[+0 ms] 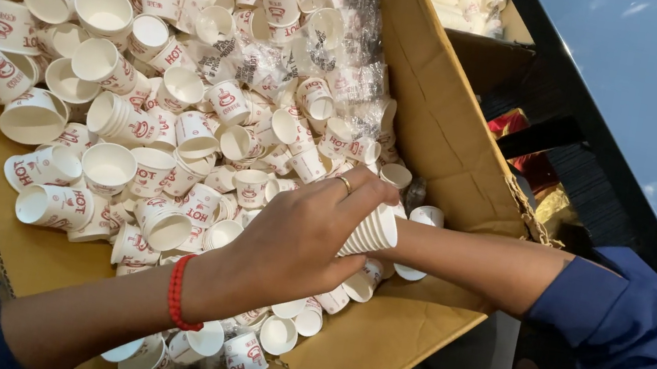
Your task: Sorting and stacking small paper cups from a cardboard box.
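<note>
Gripping a nested stack of paper cups (369, 231) with my left hand (297, 241), fingers (362, 195) curled right round it so the ribbed white rims poke out past my fingertips. My right hand is hidden behind the left one; only the right forearm (475, 263) shows, reaching in from the blue sleeve (631, 342), so I cannot tell whether that hand is closed or spread. A red bracelet (177, 293) sits on my left wrist and a ring on one finger.

The stack sits at the near edge of the heap, inside the big cardboard box (458, 153). Just beyond my fingertips and spreading far away from them lies the pile of loose small cups (109, 166), white with red print, tumbled every way, some on their sides, a few already nested in short runs. Above my knuckles, crumpled clear plastic wrap (340, 62) lies over the cups. More loose cups (246, 358) sit under my wrist.

By my reckoning this is early going: one modest stack gathered in my grip, and by far the most of the cups loose in the box, waiting to be picked up and nested
</note>
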